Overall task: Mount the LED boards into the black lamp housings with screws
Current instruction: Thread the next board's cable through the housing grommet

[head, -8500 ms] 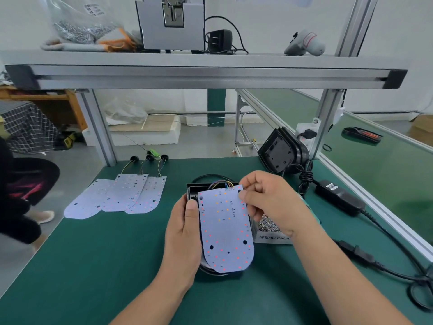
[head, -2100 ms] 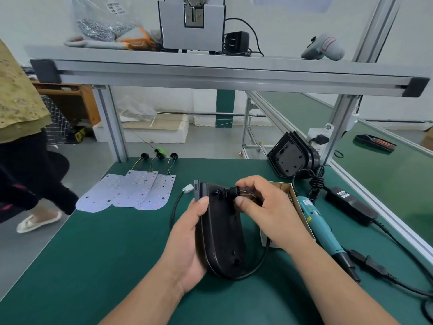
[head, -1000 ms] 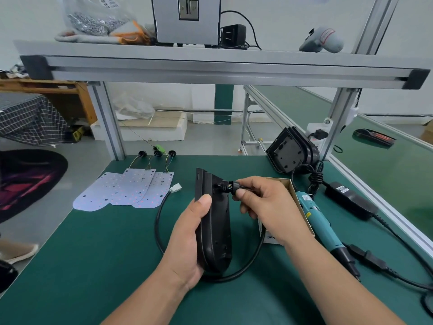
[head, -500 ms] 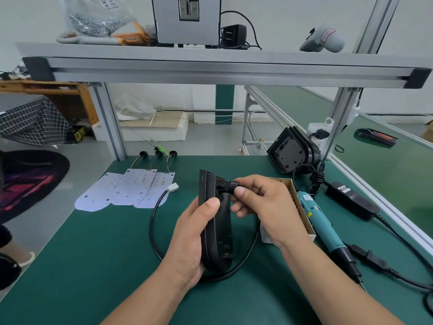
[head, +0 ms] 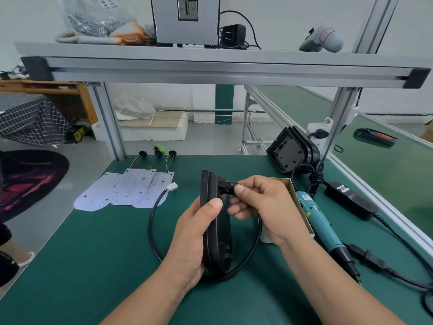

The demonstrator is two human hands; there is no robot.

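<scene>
Housing (head: 216, 231): black, rounded at the near end, standing on edge, being gripped by the left hand (head: 189, 245).
Gland (head: 226, 187): black, sticking out near the housing's far end, being pinched by the right hand (head: 264, 207).
Cable (head: 151, 221): black, looping under the housing and round its left, ending in a white plug (head: 172, 186) by the boards.
Boards (head: 126, 191): three, white, dotted with LEDs, lying flat and overlapping at far left, trailing thin wires.
Spare housings (head: 290, 152): black, stacked, leaning on edge at far right.

Black housing (head: 216, 231) (teal screwdriver (head: 319, 221)), green mat (head: 93, 266)
</scene>
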